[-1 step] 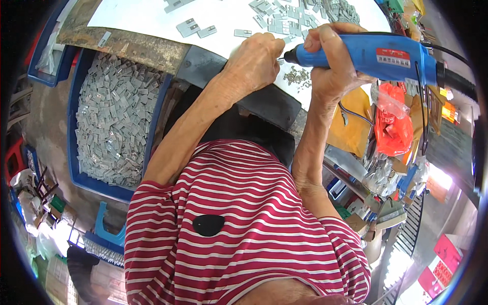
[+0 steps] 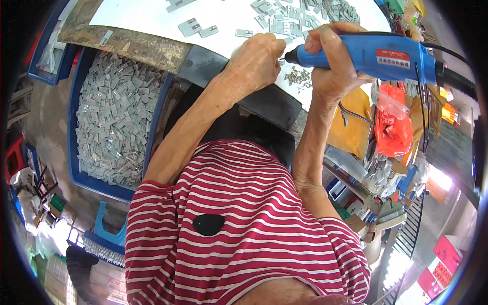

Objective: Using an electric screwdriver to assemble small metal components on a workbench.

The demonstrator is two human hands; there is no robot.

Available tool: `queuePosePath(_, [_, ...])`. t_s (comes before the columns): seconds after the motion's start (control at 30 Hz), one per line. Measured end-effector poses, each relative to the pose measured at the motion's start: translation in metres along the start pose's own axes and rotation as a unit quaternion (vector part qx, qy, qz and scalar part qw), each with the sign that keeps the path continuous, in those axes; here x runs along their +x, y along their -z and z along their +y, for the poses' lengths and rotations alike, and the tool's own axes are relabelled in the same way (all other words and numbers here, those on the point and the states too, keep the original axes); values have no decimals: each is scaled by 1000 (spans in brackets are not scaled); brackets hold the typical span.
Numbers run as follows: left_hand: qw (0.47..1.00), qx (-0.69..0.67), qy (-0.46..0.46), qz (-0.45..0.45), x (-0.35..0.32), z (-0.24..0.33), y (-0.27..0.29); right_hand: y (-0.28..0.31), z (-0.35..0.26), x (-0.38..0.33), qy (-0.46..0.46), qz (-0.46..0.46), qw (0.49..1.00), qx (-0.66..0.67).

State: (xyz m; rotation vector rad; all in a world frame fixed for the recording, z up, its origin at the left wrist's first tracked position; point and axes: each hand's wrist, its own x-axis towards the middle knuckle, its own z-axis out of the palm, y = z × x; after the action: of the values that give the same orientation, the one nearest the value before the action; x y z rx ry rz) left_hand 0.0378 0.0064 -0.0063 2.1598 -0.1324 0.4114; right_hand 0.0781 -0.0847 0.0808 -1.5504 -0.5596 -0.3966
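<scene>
Right hand [image 2: 333, 63]: wrapped tight round a blue electric screwdriver [image 2: 378, 57], tip pointing left.
Left hand [image 2: 256, 60]: fingers pinched shut at the tip (what they hold is hidden).
Edge: both work just inside the white table [image 2: 147, 20] rim.
Room: blue crate [image 2: 76, 173] of metal pieces below left.

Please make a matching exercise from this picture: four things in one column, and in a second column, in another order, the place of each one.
Things:
1. blue tool
2. blue crate
3. orange bag
4. left hand

Places:
a. hanging at the right of the table, below the tool
b. gripped in the right hand
c. on the floor at the left, full of grey metal pieces
d. on the white table, pinching something small at the tool's tip

Pairs: 1-b, 2-c, 3-a, 4-d
</scene>
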Motion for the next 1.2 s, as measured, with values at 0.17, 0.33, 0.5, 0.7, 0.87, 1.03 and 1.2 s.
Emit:
queuePosePath(0.17, [999, 14, -19, 24, -4, 3, 1, 11, 2, 5, -27, -60, 987, 146])
queuePosePath(0.33, [997, 37, -62, 33, -3, 3, -1, 13, -7, -5, -15, -54, 995, 79])
queuePosePath(0.5, [997, -8, -33, 67, -3, 6, -1, 19, -16, -8, -15, -34, 991, 128])
queuePosePath(0.7, [993, 15, -70, 91, -2, 9, 1, 27, -11, -10, 39, -100, 969, 221])
queuePosePath(0.87, [997, 31, -34, 67, -5, 9, 2, 29, -8, -16, 63, -157, 978, 124])
queuePosePath(1.03, [999, 24, -5, 48, -3, 12, 5, 33, -10, -13, 54, -183, 964, 183])
queuePosePath(1.2, [997, -7, 81, -12, -1, 16, 10, 36, -18, -8, 66, -250, 942, 212])
